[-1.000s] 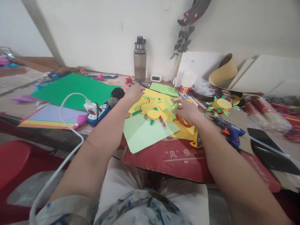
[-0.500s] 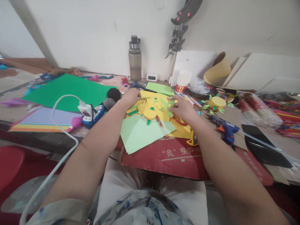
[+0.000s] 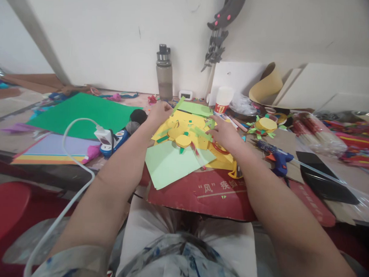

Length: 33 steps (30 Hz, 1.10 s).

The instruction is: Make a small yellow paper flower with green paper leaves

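Note:
A narrow light green paper strip (image 3: 178, 106) rises slantwise from the fingertips of my left hand (image 3: 160, 112), which are pinched on it. My right hand (image 3: 222, 129) is at the right side of the paper pile, its fingers curled beside small green pieces (image 3: 211, 124); whether it grips one is unclear. Between my hands lie yellow paper sheets (image 3: 191, 117) with round yellow cutouts (image 3: 183, 141) and green scraps. A pale green sheet (image 3: 171, 164) lies nearer to me, on the red cardboard (image 3: 200, 195). Yellow-handled scissors (image 3: 234, 173) are under my right forearm.
On the right are a blue glue gun (image 3: 280, 161), a black panel (image 3: 322, 177) and a yellow paper flower (image 3: 266, 125). A bottle (image 3: 165, 77) and paper cup (image 3: 223, 100) stand at the back. A green sheet (image 3: 82, 114) and white cable (image 3: 66, 150) are on the left.
My left hand has lifted slightly, and a green strip now stands up at its fingertips. The round yellow cutouts have shifted a little. My right hand has barely moved.

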Each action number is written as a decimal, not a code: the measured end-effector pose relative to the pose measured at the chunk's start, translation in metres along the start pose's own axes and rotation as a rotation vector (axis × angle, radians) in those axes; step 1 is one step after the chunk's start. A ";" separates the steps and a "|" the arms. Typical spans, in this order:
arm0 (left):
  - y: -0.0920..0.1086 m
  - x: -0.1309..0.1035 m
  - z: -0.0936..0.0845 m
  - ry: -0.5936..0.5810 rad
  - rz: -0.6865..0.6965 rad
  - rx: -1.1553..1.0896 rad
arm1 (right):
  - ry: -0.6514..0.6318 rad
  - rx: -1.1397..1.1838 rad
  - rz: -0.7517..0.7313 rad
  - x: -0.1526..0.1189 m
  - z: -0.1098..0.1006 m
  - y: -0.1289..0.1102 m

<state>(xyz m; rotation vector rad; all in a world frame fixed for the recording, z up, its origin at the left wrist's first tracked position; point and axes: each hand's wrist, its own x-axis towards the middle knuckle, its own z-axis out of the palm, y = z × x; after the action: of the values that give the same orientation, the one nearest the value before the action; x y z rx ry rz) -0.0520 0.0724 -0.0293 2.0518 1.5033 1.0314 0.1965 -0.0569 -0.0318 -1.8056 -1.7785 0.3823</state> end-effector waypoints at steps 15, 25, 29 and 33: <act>0.061 -0.036 0.003 -0.237 -0.072 -0.657 | 0.154 0.600 0.001 -0.001 -0.004 -0.014; 0.086 -0.064 0.019 -0.369 -0.103 -0.641 | 0.258 0.570 -0.245 0.000 0.005 -0.013; 0.087 -0.067 0.025 -0.442 -0.145 -0.741 | 0.312 0.433 -0.283 -0.004 0.005 -0.011; 0.088 -0.067 0.026 -0.468 -0.167 -0.771 | 0.314 0.397 -0.326 -0.007 0.004 -0.012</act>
<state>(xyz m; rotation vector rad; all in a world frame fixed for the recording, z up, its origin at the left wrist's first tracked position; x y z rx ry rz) 0.0137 -0.0181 -0.0078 1.4457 0.8325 0.8082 0.1835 -0.0634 -0.0292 -1.2037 -1.6028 0.2779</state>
